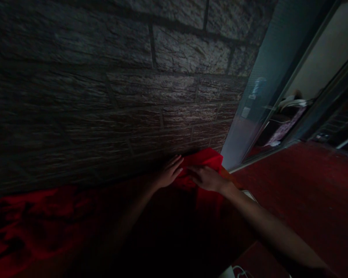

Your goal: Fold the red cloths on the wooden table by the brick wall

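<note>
A red cloth (209,155) lies against the foot of the wall, its top smooth and its edge squared at the right end. My left hand (168,173) is at the cloth's left end, fingers stretched out and slightly apart. Just right of it, my right hand (207,179) rests on the cloth with its fingers reaching left, towards the left hand. Neither hand shows a grip on the fabric. Below the hands, dark shadow hides the lower part of the cloth. A second, crumpled heap of red cloth (43,224) lies at the far left.
A rough stone-block wall (127,92) rises directly behind the hands. To the right stand a glass door panel (243,104) and a doorway with a draped object. The floor (313,193) is red. A white cable (241,270) shows at the bottom edge.
</note>
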A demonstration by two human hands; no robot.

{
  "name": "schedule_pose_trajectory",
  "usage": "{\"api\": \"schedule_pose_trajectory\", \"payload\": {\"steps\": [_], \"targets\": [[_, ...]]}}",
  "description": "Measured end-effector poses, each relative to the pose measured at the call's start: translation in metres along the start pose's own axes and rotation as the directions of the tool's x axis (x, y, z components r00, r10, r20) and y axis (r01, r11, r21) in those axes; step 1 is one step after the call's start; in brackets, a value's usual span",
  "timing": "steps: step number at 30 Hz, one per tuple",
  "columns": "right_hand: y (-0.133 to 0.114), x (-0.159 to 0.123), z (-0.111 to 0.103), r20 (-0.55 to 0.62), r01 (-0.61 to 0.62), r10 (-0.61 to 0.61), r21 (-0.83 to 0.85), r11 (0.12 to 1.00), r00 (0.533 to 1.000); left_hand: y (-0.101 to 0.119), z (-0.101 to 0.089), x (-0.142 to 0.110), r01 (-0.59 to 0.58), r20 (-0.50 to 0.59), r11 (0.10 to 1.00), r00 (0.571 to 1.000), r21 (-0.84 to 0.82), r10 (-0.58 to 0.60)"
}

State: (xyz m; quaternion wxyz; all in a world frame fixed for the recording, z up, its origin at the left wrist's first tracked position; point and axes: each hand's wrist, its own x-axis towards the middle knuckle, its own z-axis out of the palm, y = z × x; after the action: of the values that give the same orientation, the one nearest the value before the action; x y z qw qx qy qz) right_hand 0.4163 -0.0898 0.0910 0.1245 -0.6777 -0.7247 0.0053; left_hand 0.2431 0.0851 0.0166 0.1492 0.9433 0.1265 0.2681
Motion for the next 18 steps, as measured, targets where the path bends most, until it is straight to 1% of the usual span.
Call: {"api": "schedule_pose_trajectory", "payload": {"steps": [1,3,5,7,9,12,15,18], "targets": [[-0.009,-0.003,0.008,0.015,0.024,-0.024,-0.011,1.0,1.0,0.0,0.004,0.0,-0.024,0.007,1.0,1.0,0.007,0.024],[-0.014,-0.01,0.025,0.026,0.025,-0.024,-0.049,0.998,0.999,-0.001,0.01,-0.003,-0.036,0.012,0.999,0.999,0.016,0.036],[-0.009,-0.019,0.038,0.047,0.005,-0.001,-0.084,0.996,0.999,-0.002,0.013,-0.008,-0.021,0.003,1.0,1.0,0.014,0.021],[-0.002,-0.028,0.045,0.067,0.028,-0.021,-0.1,0.995,0.998,-0.004,0.014,-0.012,0.0,-0.013,1.0,1.0,0.015,0.0],[0.003,-0.037,0.046,0.056,0.069,-0.063,-0.114,0.991,0.996,-0.004,0.017,-0.016,0.034,-0.039,0.999,0.999,0.012,-0.033],[0.0,-0.045,0.046,-0.024,0.091,-0.095,-0.134,0.987,0.995,-0.004,0.022,-0.02,0.069,-0.078,0.997,0.994,-0.023,-0.07],[-0.008,-0.046,0.043,-0.111,0.086,-0.098,-0.114,0.99,0.989,-0.004,0.027,-0.02,0.056,-0.091,0.996,0.994,-0.065,-0.062],[-0.017,-0.041,0.04,-0.129,0.052,-0.062,-0.079,0.996,0.99,-0.003,0.028,-0.02,0.067,-0.093,0.993,0.993,-0.098,-0.076]]}}
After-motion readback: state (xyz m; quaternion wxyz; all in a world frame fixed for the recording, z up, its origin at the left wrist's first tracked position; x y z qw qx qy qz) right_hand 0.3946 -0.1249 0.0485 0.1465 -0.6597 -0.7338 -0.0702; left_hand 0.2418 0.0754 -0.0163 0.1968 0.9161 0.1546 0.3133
